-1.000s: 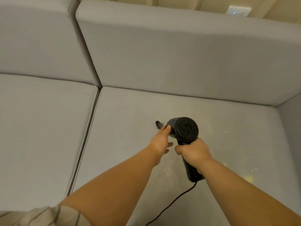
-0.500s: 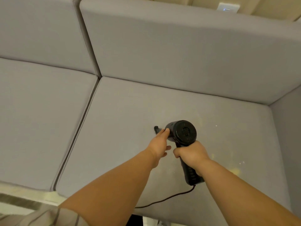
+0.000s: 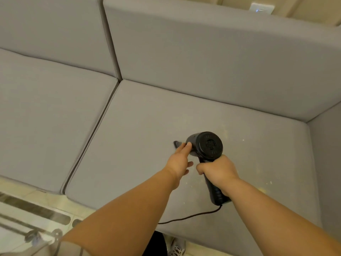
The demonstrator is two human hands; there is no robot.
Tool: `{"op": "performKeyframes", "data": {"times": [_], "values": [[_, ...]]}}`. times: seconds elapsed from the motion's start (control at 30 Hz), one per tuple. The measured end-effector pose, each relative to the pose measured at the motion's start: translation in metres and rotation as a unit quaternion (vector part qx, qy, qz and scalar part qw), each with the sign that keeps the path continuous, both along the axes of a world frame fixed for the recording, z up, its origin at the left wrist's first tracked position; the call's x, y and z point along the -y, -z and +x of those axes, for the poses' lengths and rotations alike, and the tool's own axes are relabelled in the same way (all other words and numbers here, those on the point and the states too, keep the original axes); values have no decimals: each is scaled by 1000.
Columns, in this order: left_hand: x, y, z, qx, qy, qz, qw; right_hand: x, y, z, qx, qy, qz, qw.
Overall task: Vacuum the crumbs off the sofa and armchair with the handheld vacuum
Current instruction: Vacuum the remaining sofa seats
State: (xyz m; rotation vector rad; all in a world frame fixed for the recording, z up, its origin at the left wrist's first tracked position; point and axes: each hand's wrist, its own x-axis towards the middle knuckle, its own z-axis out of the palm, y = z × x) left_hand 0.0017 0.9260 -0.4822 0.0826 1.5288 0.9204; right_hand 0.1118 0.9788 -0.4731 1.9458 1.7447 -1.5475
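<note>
The handheld vacuum point(image 3: 204, 145) sits about mid-way across the right-hand seat cushion point(image 3: 140, 130) of the sofa point(image 3: 203, 58), its nozzle point(image 3: 176, 143) pointing left and down onto the fabric. The right hand point(image 3: 217, 171) is wrapped firmly round the handle; the left hand point(image 3: 180, 159) has straighter fingers laid against the front of the body, steadying it and not clasping it.

Over the last second the hands and vacuum have barely shifted on the cushion. What has changed is the viewpoint, which has drawn back and up: the cushion's front edge, a strip of pale floor point(image 3: 55, 202) and something glassy at the lower left now show, where a second ago only upholstery filled the bottom. To me that reads as a slow pass in progress with the person standing back a little.

Crumbs point(image 3: 268, 182) are still scattered to the right of the vacuum, toward the cushion's right edge and front right corner, with a pale dusting behind the vacuum near the backrest. So this cushion looks only partly done, and the work lies rightward.

Room is good: open cushion to the left as far as the seam between the two seats, backrest well behind, the side wall of the sofa well off to the right. The cord point(image 3: 186, 218) trails off the front edge and could snag there.
</note>
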Motion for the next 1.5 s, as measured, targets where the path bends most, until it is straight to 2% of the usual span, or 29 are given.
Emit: {"op": "performKeyframes", "data": {"times": [0.2, 0.4, 0.63, 1.27, 1.5], "values": [[-22, 9, -38, -26, -19, 18, 999, -19, 13, -43, -38, 3, 22, 999], [-21, 27, -55, -8, -6, -6, 1000, -13, 30, -57, 8, -16, 3, 1000], [-14, 19, -52, 4, 18, -11, 1000, -5, 23, -52, 21, 4, -21, 1000], [106, 15, 86, -3, -12, -8, 1000, 102, 23, 79, -3, -29, -25, 999], [135, 5, 112, 1, -14, -18, 1000, 126, 15, 106, 10, -42, -33, 998]]}}
